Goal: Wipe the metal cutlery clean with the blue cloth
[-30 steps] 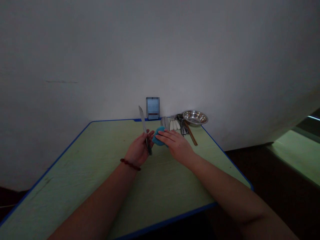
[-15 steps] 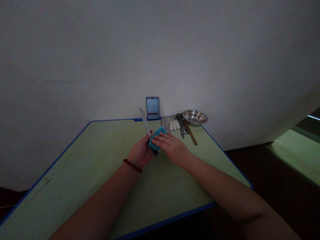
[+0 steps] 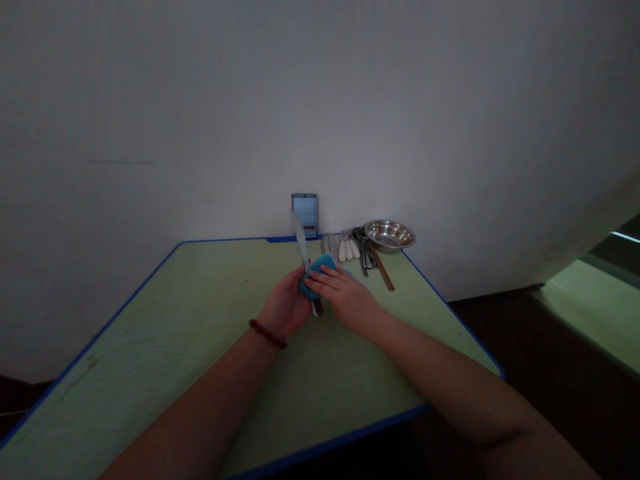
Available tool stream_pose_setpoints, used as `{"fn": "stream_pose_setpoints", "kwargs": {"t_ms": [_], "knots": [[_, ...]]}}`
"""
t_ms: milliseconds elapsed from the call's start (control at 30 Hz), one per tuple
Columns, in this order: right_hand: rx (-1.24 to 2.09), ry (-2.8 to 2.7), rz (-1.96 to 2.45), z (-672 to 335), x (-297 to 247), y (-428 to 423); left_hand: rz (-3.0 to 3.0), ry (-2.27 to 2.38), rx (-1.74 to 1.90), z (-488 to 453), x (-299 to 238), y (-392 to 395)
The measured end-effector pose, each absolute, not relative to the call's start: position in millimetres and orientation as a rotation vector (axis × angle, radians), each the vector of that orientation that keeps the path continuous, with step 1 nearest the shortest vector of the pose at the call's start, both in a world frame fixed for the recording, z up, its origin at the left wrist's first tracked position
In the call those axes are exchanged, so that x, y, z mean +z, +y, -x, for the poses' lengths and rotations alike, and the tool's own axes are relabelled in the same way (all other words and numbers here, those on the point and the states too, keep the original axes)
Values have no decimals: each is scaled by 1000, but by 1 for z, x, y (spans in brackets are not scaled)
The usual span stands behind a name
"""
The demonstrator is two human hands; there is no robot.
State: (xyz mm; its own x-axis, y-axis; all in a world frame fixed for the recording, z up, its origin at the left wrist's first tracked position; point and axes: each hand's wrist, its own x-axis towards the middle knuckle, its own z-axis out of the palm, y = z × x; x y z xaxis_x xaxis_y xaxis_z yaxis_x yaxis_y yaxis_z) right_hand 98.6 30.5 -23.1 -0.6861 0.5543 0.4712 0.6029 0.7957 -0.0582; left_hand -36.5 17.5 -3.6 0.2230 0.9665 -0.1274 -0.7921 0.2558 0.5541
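My left hand (image 3: 285, 308), with a dark red bead bracelet at the wrist, is closed round the handle of a table knife (image 3: 303, 250) whose blade points up and away. My right hand (image 3: 346, 298) presses a blue cloth (image 3: 314, 269) against the lower part of the blade, fingers wrapped over it. Both hands hover just above the far middle of the green table (image 3: 200, 333).
At the table's far edge lie several white-handled utensils (image 3: 349, 250), dark cutlery and brown chopsticks (image 3: 382, 269), beside a steel bowl (image 3: 390, 235). A small blurred screen (image 3: 305, 215) leans on the white wall. A blue rim borders the table; another green surface (image 3: 595, 307) is at right.
The knife has swung rightward and more upright, and both hands shifted slightly right. The cloth, first beside the blade, now wraps its lower part under my right fingers.
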Motion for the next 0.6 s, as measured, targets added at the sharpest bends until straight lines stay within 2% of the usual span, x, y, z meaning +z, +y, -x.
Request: {"fn": "stream_pose_setpoints", "kwargs": {"t_ms": [367, 600], "knots": [[-113, -2436, 934, -104, -17, 31, -679, 579, 1212, 31, -15, 12], [-120, -2402, 956, -108, -17, 35, -810, 474, 1185, 29, -26, 16]]}}
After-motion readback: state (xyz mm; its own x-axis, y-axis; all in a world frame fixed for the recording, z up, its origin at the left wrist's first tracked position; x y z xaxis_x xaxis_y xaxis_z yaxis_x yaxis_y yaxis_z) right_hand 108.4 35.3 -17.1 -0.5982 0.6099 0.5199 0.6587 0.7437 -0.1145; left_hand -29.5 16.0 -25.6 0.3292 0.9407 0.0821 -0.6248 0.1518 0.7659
